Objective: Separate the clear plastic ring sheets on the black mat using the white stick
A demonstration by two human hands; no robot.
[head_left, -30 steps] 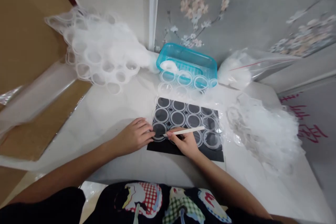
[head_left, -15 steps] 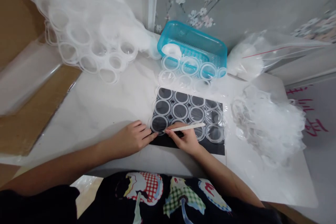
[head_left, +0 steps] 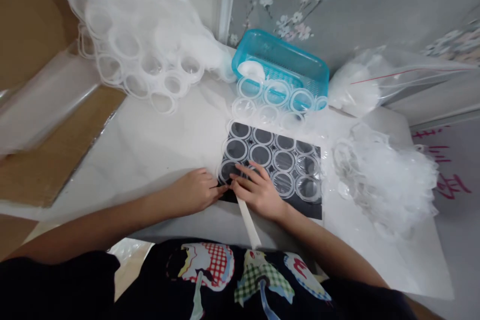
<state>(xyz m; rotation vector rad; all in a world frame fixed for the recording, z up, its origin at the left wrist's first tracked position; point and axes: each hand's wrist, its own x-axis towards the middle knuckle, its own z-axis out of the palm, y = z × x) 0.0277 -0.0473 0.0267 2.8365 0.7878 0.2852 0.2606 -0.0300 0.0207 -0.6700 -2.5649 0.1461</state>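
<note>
A clear plastic sheet of white rings (head_left: 260,155) lies in rows over a black rectangular board (head_left: 311,210), its far part running up over the table towards a blue basket. My left hand (head_left: 197,193) rests at the near left corner of the sheet. Its fingers are curled in, with one fingertip at the edge beside the corner ring; whatever they pinch is hidden. My right hand (head_left: 258,192) lies over the near rings, fingertips close to the left ones. A thin off-white flat stick (head_left: 248,224) is held in it, slanting down towards my body.
The blue basket (head_left: 318,66) stands behind the board, with a white roll-like piece (head_left: 251,70) in it. Large heaps of ring sheets (head_left: 125,42) lie at the left, crumpled clear film (head_left: 390,180) at the right. A zip bag (head_left: 369,82) and brown cardboard (head_left: 80,145) flank the white table (head_left: 150,145).
The stick has swung in my right hand from pointing right across the rings to pointing down towards me. My right fingers have spread over the near rings. My left hand stays at the corner.
</note>
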